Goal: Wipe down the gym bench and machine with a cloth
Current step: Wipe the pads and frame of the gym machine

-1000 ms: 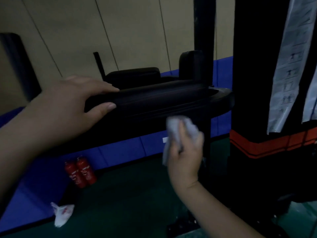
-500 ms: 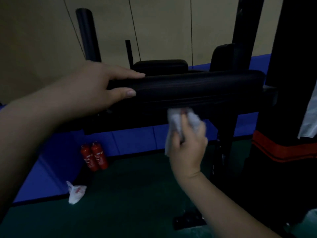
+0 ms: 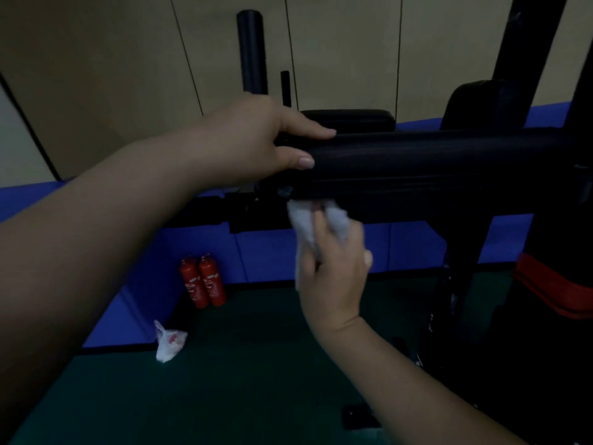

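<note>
Dim room, head view looking down past both forearms. Black padded bench (image 3: 433, 162) lying across mid-frame, roughly horizontal, its right end meeting the dark upright post (image 3: 529, 53) of the machine.

Left hand (image 3: 256, 139) at the bench's left end: forefinger laid along the top edge, thumb against the near side, pad gripped between them. Other fingers hidden behind the pad.

Right hand (image 3: 333, 268) below the bench, raised, fingers curled round a pale crumpled cloth (image 3: 308, 226). Cloth's upper edge touching the bench's underside, just right of the left hand; lower part of the cloth hanging beside the palm.

Behind: second black pad (image 3: 349, 118), tan wall panels, blue mat along the wall base. On the green floor: two red extinguishers (image 3: 202, 281) upright side by side against the mat; crumpled white bag (image 3: 168, 342) near them, apart.
</note>
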Demonstrator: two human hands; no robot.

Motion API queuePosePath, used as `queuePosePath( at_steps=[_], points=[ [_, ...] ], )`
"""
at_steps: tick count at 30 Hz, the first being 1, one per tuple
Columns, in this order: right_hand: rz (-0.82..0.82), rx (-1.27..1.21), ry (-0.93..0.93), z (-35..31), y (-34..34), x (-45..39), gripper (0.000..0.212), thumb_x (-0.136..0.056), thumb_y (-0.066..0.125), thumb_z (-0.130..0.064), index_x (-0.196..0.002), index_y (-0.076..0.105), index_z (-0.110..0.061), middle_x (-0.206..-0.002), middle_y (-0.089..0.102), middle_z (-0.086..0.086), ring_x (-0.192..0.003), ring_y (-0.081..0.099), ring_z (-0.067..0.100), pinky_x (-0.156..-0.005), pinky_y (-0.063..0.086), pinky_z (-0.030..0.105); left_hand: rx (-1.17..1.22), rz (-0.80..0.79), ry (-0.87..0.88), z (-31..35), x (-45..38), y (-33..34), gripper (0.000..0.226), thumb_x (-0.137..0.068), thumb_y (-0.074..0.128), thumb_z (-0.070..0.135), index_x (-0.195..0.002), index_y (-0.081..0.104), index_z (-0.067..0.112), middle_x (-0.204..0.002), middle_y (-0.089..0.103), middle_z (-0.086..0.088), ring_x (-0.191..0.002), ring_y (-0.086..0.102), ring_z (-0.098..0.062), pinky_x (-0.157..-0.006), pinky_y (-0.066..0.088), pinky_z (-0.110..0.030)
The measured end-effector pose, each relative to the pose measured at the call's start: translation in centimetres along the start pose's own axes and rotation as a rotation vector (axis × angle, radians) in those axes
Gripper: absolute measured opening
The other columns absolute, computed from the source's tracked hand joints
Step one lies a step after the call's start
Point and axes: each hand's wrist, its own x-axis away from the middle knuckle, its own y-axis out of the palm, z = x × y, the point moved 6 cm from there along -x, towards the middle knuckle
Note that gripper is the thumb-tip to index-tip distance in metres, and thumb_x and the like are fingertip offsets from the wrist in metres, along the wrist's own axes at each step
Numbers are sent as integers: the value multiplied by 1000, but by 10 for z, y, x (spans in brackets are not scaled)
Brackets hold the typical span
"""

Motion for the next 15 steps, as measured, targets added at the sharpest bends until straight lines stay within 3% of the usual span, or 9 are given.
queuePosePath(
  at_steps=[3,7,12,15],
  points=[
    [-17,16,48,-6,5,-4,61,-76,73,-11,-131,53,-26,-105,52,6,-88,49,17,-70,42,36,12,-19,15,0,-2,-5,47,-86,64,30,-130,52,41,-127,53,21,-109,41,8,-82,29,-3],
    [-148,63,-195,-61,29,6,58,-76,62,-15,-132,53,-28,-92,51,4,-77,50,20,-62,38,34,12,-39,35,0,-3,-5,47,-87,63,30,-131,51,39,-132,55,14,-114,46,2,-90,34,-12],
    [-67,42,-26,-52,24,1,69,-74,75,-16,-137,48,-28,-99,52,5,-83,51,19,-68,32,33,65,16,57,-4,-1,0,46,-88,64,28,-131,53,37,-135,53,14,-120,46,1,-95,35,-10],
    [-90,133,-39,-63,30,-3,73,-71,77,-16,-136,47,-30,-91,51,2,-76,50,18,-63,32,32,82,34,68,-5,-1,0,45,-89,63,28,-131,53,36,-135,53,14,-114,43,8,-87,34,1]
  ],
)
